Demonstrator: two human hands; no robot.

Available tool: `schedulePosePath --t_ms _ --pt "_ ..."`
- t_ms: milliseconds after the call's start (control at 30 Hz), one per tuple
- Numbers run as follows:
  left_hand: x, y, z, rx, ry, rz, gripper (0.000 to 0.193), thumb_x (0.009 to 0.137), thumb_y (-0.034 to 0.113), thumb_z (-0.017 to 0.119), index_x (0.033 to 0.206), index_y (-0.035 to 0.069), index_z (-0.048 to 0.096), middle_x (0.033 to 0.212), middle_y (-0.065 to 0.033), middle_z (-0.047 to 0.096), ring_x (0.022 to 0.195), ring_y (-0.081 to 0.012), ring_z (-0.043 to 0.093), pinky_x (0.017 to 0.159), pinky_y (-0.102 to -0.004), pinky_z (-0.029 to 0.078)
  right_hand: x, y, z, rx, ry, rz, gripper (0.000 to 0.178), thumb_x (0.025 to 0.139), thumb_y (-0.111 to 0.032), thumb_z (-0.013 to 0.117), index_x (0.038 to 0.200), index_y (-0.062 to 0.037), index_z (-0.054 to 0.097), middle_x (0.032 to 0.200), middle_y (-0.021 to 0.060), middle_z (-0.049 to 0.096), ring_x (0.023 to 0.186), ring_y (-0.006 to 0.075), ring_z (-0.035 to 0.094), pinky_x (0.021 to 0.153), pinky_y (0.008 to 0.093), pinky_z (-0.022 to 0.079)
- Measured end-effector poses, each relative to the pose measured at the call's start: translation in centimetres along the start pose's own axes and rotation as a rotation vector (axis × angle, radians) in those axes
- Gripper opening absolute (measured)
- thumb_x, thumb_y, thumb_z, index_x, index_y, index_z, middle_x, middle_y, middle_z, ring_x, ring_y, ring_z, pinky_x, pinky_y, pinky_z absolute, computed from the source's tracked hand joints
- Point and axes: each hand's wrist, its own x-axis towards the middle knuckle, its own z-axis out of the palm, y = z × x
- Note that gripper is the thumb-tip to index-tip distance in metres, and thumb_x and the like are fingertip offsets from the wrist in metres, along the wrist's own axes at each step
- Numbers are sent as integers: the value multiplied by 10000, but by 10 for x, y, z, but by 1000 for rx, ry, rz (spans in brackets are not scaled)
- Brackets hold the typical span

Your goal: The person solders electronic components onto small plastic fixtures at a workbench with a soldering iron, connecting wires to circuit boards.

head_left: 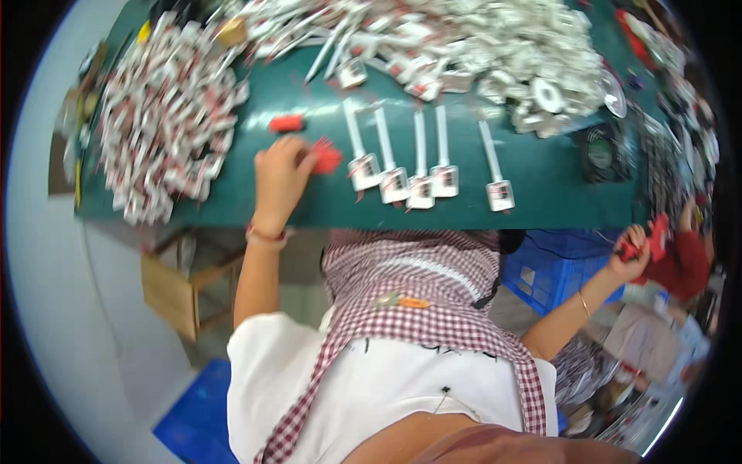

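My left hand (282,170) is over the green table, its fingers curled beside a small heap of thin red pieces (326,156). Whatever its fingertips may pinch is hidden. Just beyond it lies a short red cylinder (287,123). Off the table's right end, my right hand (632,257) is wrapped round a red tool (658,237) whose exact kind is unclear. Between the hands lie several white parts, each a long strip with a square head; one of these strip parts (498,193) lies apart to the right, and another strip part (363,170) is nearest the red heap.
A large pile of white and red parts (166,116) covers the table's left. White parts (533,54) are heaped along the back. A black fan-like object (603,152) sits at the right. Below are a blue crate (556,267) and a wooden stool (171,295). Another person's red sleeve (684,263) shows far right.
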Motion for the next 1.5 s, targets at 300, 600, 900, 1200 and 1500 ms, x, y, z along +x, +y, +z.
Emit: schedulePosePath --t_ms 300,600,900,1200,1500 --pt "-17 -5 -1 137 57 9 95 815 164 644 793 72 650 769 -27 595 764 -214 564 725 -350 352 -26 50 46 -298 -70 -5 471 813 11 538 1247 92 373 786 57 354 713 143 362 642 278 354" --pt "-24 4 -4 253 22 68 104 768 145 686 831 119 607 822 15 565 809 -189 533 745 -343 346 -49 71 79 -400 -112 43 505 805 -3 563 1258 98 362 793 53 365 706 135 367 643 276 345" --pt "-17 2 -3 262 66 71 91 763 103 661 814 101 586 816 7 576 806 -203 535 741 -350 353 -64 99 93 -321 -134 122 535 787 16 590 1266 66 358 807 55 386 719 137 392 680 285 356" --pt "-17 0 -6 149 8 45 96 774 93 654 864 94 621 793 -5 571 804 -196 539 732 -345 345 -89 143 115 -313 -189 211 502 793 -19 596 1245 16 378 822 45 407 748 138 415 727 313 349" --pt "-18 -2 -4 173 19 4 39 804 100 638 835 89 617 807 -4 572 769 -179 558 701 -334 336 -90 144 120 -337 -228 250 508 810 -23 610 1254 31 368 839 55 407 742 142 416 714 306 351"
